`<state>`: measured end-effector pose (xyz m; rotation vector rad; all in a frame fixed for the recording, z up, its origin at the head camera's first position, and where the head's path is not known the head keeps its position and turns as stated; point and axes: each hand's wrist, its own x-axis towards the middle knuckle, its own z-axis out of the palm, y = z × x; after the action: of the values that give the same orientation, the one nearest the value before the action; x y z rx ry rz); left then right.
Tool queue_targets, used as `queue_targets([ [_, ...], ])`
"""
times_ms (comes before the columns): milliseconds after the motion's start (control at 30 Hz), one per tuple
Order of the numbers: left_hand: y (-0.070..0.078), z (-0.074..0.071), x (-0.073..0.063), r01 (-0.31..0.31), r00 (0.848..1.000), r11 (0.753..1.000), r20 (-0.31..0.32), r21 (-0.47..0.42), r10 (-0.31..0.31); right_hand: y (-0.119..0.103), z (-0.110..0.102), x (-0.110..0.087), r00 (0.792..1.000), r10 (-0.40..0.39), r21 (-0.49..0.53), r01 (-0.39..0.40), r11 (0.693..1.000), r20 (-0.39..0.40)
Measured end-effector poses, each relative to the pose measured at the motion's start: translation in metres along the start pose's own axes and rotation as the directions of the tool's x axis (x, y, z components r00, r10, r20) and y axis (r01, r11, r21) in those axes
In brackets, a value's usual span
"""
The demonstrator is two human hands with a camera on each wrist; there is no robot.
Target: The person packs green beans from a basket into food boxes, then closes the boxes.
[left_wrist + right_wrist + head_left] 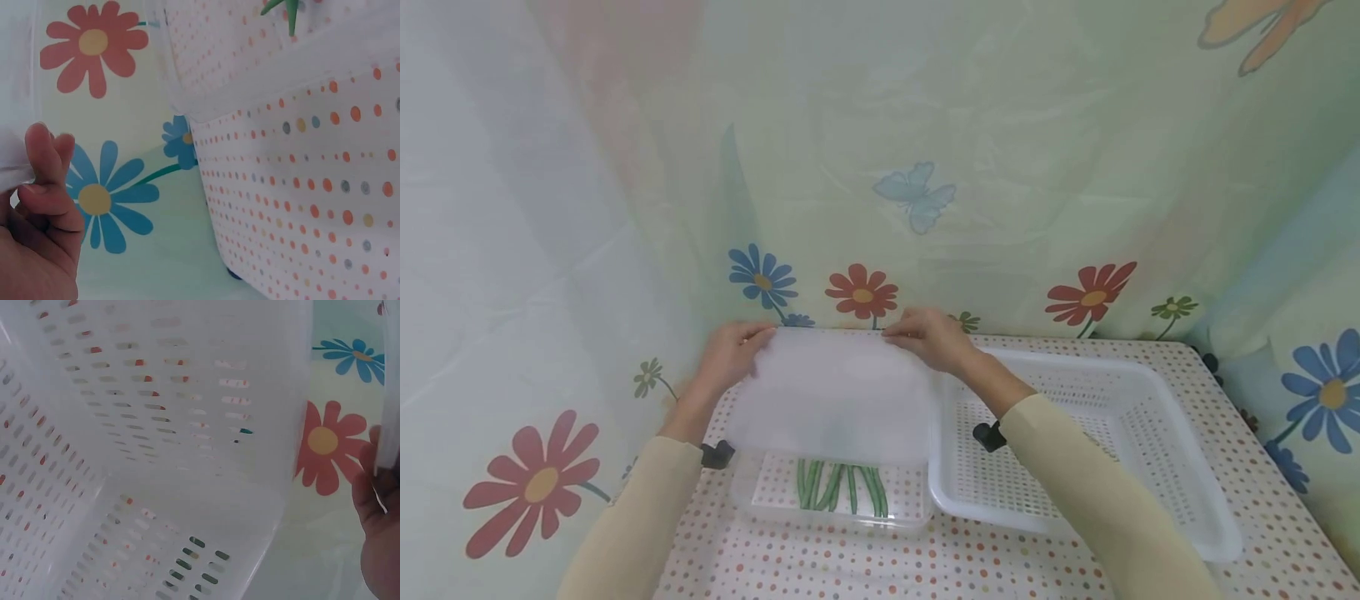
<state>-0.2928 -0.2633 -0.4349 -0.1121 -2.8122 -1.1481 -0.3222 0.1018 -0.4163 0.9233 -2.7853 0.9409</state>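
Observation:
A translucent white lid [835, 396] is held by both hands at its far corners, over a clear plastic container [831, 518]. My left hand [730, 354] pinches the left far corner between thumb and fingers; the left wrist view shows this hand [44, 219] gripping the lid's edge [15, 150]. The right far corner is pinched by my right hand [928, 340], whose fingers [369, 487] show at the lid in the right wrist view. Several green beans [831, 485] lie in the container, their far ends hidden under the lid.
A white perforated basket [1187, 467] stands right of the container, under the right forearm. Both rest on a table with a dotted cloth [1000, 567]. A flowered curtain [1000, 267] hangs behind the table and along its sides.

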Motion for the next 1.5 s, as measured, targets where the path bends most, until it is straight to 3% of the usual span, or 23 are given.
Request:
queue_targets([
  [133, -0.002, -0.001, 0.0, -0.015, 1.0, 0.998, 0.025, 0.065, 0.013, 0.0, 0.002, -0.001, 0.993, -0.023, 0.033, 0.019, 0.999, 0.114],
  [233, -0.005, -0.002, -0.002, -0.023, 0.998, 0.995, 0.068, 0.092, 0.016, 0.002, 0.006, -0.003, 0.986, -0.012, 0.002, 0.012, 1.0, 0.163],
  [667, -0.017, 0.004, -0.01, 0.021, 0.977, 0.994, 0.209, 0.104, -0.043, 0.007, 0.022, -0.007, 0.96, 0.036, -0.071, -0.016, 0.997, 0.278],
  [900, -0.024, 0.009, -0.017, 0.015, 0.966, 0.994, 0.257, 0.11, -0.043, 0.008, 0.027, -0.012, 0.929, 0.088, -0.042, -0.078, 0.996, 0.361],
  [1367, -0.025, 0.002, -0.021, 0.051, 0.914, 0.994, 0.396, 0.092, -0.083, 0.001, 0.024, -0.01, 0.879, 0.105, -0.022, -0.108, 0.994, 0.465],
  [1500, -0.026, 0.001, -0.02, 0.045, 0.911, 0.994, 0.405, 0.098, -0.081, 0.002, 0.024, -0.01, 0.872, 0.122, -0.018, -0.129, 0.991, 0.474],
])
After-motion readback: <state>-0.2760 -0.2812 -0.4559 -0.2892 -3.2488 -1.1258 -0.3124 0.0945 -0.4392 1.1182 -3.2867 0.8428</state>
